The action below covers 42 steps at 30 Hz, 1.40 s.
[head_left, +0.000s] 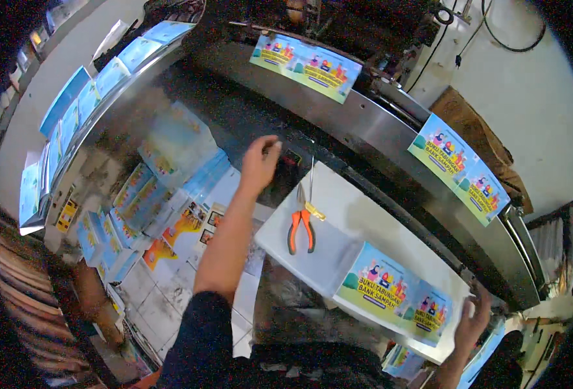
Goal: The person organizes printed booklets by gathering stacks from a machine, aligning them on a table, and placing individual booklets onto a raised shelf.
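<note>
My left hand point(259, 163) reaches forward over the dark bed of a machine, its fingers curled together; whatever they hold, if anything, is too small to make out. At the right end of a white board point(390, 227), my right hand point(473, 319) is beside a stack of printed cover sheets point(393, 292), fingers apart. These sheets are blue and green with cartoon figures. Orange-handled pliers point(301, 228) lie on the board's left part, jaws pointing away from me. Near them are a thin metal rod point(311, 174) and a small yellow piece point(315, 211).
A curved metal machine edge point(377, 126) runs across the far side, with one cover sheet point(306, 66) on it and another point(458, 170) farther right. Stacks of printed sheets point(79, 110) line the left ledge. More booklets point(108, 236) stand low left above a tiled floor point(160, 308).
</note>
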### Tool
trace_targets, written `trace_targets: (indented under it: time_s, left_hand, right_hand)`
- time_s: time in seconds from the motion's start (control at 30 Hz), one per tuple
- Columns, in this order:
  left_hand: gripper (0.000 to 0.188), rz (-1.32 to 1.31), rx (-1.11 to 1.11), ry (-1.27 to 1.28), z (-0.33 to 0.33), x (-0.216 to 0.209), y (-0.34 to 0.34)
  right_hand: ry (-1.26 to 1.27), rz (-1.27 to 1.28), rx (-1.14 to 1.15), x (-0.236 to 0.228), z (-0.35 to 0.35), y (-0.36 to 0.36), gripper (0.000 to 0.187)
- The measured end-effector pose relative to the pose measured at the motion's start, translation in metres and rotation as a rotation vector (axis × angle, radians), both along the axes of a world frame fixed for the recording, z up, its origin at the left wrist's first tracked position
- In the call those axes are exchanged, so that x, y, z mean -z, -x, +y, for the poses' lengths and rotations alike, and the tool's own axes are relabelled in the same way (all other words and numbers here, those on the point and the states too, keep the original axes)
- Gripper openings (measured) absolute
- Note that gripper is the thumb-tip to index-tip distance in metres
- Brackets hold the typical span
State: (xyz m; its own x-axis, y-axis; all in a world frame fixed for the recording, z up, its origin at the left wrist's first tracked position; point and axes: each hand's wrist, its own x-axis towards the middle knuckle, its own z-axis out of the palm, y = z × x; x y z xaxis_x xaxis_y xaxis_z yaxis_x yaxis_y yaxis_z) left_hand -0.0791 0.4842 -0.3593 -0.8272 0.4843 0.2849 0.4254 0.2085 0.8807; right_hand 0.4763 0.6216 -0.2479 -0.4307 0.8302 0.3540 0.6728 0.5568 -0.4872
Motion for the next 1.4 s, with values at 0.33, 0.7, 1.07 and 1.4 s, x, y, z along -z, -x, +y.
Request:
trace_targets:
  time_s: [0.33,0.7,1.07,1.4]
  left_hand:
    - [0.045,0.354,0.061,0.6,0.044,0.176,0.144]
    - [0.033,0.234,0.155,0.734,0.054,0.165,0.141]
    - [0.058,0.128,-0.001,0.006,0.023,-0.003,0.024]
    - [0.063,-0.612,0.77,-0.106,0.028,-0.03,-0.202]
  right_hand:
    - [0.158,-0.034,0.421,-0.029,-0.016,-0.02,0.038]
    - [0.187,0.073,0.363,-0.01,-0.018,-0.021,0.035]
    - [0.182,-0.526,-0.265,-0.051,-0.039,0.05,0.055]
    - [0.067,-0.669,-0.62,-0.027,-0.064,0.051,0.063]
